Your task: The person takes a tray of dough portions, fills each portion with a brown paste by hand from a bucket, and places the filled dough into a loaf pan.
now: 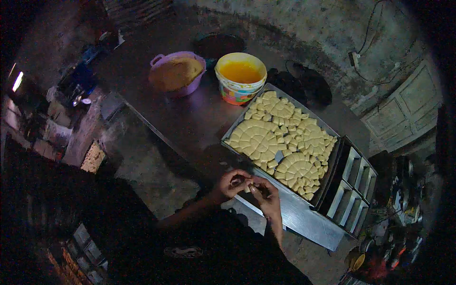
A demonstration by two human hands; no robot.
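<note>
Seemingly, a dough piece point(247, 189) is pinched between left hand point(234, 183) and right hand point(266, 194) at the near edge of the desk point(199, 123), the dough-filled tray point(279, 156) being set ahead, rightward, nearer the right hand.

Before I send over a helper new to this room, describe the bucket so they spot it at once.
Find the big dark table, then the wide tray of cut dough on it. By the tray's far end stands a pale-rimmed bucket. Unlike the purple basin to its left, it holds something bright orange-yellow.
</note>
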